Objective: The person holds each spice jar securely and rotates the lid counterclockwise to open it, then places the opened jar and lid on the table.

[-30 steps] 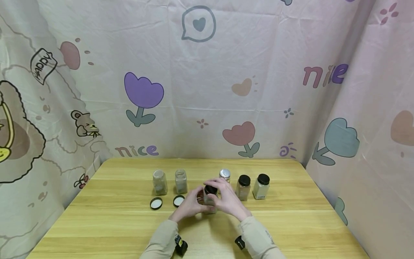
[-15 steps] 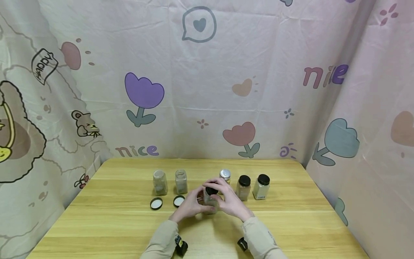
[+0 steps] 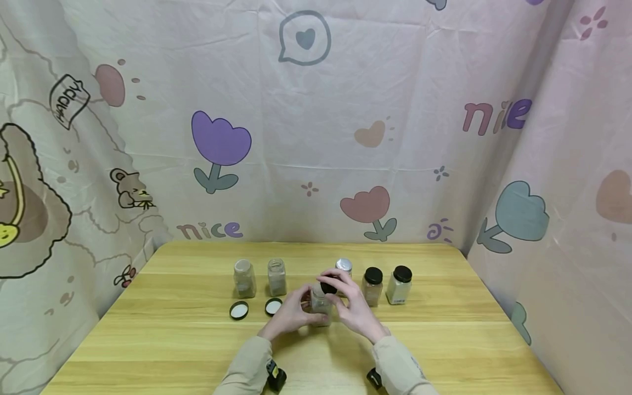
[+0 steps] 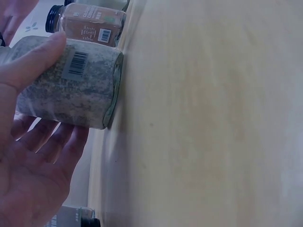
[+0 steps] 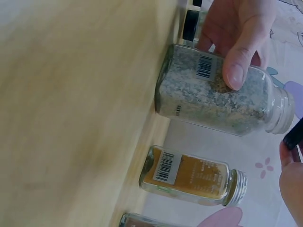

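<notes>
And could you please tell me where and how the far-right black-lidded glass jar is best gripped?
I'd probably grip the far-right jar round its glass body, below its cap, from its right. It stands upright with that side free, while the brown-filled jar stands close on its left. The right hand should first release the held lid.

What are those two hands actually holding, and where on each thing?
The left hand holds a clear glass jar by the sides of its body. The right hand holds a black lid by its edge.
</notes>
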Demonstrator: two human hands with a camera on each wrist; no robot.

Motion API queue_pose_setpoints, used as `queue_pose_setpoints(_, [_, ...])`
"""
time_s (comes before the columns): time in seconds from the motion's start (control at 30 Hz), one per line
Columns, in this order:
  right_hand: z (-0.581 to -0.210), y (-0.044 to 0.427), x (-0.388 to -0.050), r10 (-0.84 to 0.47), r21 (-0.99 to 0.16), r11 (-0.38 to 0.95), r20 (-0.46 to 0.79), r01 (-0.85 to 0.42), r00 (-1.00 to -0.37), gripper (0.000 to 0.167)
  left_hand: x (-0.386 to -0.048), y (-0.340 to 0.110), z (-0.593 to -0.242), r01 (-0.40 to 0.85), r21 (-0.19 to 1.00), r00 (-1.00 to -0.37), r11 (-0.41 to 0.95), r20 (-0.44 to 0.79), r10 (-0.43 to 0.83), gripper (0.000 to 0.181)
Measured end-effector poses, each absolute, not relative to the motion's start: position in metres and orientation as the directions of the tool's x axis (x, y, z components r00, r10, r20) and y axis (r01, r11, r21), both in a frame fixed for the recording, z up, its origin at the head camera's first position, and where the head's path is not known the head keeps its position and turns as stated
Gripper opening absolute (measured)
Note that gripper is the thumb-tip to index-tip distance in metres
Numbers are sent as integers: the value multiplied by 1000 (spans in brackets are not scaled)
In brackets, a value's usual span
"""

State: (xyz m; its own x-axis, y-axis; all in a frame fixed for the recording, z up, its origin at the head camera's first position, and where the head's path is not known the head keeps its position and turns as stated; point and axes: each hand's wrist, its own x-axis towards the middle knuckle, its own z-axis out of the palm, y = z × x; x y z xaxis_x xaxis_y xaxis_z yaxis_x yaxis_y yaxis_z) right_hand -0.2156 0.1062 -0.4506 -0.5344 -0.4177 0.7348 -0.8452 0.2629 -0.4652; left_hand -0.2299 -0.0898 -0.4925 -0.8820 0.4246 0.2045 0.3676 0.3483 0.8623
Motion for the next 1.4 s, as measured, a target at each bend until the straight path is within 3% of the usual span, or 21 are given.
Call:
queue_pose_setpoints(0.4, [-457,108,-218,-347,-439,181,809,-880,-475,42,-232,-91,-497,364,886,-897,289,249,366,66])
queue_pose_setpoints(0.77, [-462,109,-215,-345,-541,98,769,-835,-539,37,-235,-90,-497,351,875,-929,332,283,237,59])
queue_pose_setpoints(1.2, [-465,109,-213,-340,-612,127,712,-780,-614,36,-236,-87,-494,348,810,-936,472,324,133,77])
queue_pose_setpoints(1.4, [-467,108,-212,-331,-619,165,699,-768,-634,37,-239,-85,-495,357,795,-928,491,363,87,74])
